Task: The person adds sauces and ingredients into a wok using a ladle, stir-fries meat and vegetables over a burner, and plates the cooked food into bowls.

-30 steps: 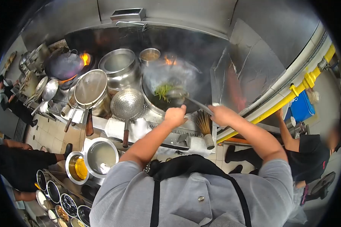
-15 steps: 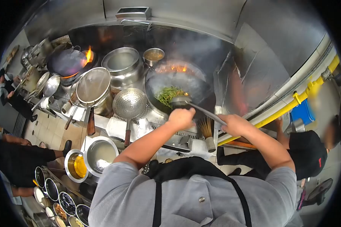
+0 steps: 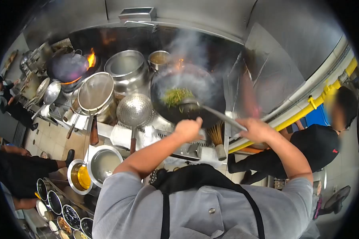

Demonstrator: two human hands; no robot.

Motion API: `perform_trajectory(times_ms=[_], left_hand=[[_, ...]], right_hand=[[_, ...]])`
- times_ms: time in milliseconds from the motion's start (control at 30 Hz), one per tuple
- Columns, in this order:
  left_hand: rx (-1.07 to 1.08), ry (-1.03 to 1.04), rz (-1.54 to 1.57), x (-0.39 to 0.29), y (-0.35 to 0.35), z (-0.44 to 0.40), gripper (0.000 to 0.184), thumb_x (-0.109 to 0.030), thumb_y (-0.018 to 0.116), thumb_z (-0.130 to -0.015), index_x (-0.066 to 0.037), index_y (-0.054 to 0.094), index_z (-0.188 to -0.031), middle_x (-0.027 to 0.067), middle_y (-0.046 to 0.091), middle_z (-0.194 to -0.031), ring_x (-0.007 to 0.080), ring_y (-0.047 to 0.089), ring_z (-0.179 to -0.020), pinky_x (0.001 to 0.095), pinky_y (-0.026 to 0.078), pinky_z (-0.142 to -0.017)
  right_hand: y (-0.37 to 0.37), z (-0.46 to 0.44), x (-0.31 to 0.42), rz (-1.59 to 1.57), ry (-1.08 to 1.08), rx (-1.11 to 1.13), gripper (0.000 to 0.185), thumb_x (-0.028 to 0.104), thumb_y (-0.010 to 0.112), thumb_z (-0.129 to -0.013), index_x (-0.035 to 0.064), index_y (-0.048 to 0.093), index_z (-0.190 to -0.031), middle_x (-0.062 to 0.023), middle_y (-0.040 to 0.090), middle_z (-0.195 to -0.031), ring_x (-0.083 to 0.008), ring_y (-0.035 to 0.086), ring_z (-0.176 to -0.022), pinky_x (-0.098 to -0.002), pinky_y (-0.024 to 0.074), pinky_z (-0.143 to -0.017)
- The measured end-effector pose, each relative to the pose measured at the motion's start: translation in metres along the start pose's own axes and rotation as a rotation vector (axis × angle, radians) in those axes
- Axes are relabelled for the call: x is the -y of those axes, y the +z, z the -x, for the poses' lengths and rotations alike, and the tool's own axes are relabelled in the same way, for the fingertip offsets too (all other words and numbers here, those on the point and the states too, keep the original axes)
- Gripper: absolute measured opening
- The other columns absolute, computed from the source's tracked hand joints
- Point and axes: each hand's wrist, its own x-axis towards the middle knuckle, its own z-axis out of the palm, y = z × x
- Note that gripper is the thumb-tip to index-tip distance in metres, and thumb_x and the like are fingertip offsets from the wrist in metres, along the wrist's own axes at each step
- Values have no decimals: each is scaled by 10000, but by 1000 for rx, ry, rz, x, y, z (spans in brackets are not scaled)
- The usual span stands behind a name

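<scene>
My right hand (image 3: 254, 130) is closed round the handle of a metal ladle (image 3: 217, 114). The ladle's bowl is inside a large dark wok (image 3: 199, 83), beside a heap of green vegetables (image 3: 176, 96). Smoke rises from the wok, and small flames show behind it. My left hand (image 3: 188, 130) is a closed shape at the wok's near edge, and what it grips, if anything, is hidden.
A perforated skimmer (image 3: 134, 110), a mesh strainer (image 3: 95, 92) and a large pot (image 3: 125, 63) stand left of the wok. A bamboo brush (image 3: 216, 137) is near the front edge. A flaming wok (image 3: 68, 68) sits far left. A co-worker (image 3: 315, 145) is at the right.
The ladle handle and my right hand have moved right and slightly down. The vegetables have shifted within the wok. The co-worker on the right has changed position.
</scene>
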Motion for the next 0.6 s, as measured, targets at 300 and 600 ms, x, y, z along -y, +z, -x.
perform_trajectory(times_ms=[300, 600], left_hand=[[-14, -71, 49, -25, 60, 35, 545, -376, 728, -719, -3, 486, -1035, 207, 655, -703, 384, 667, -681, 456, 540, -656], [13, -59, 18, -15, -11, 0, 461, -380, 716, -737, -51, 493, -970, 164, 682, -797, 347, 672, -757, 456, 525, -690]], right_hand=[[49, -84, 16, 33, 215, -139, 569, 165, 571, -837, 30, 418, -1369, -237, 623, -1121, -391, 581, -1073, -461, 462, -925], [1, 5, 13, -43, 80, 55, 497, 179, 589, -826, 46, 504, -1298, -238, 629, -1095, -379, 597, -1041, -455, 457, -924]])
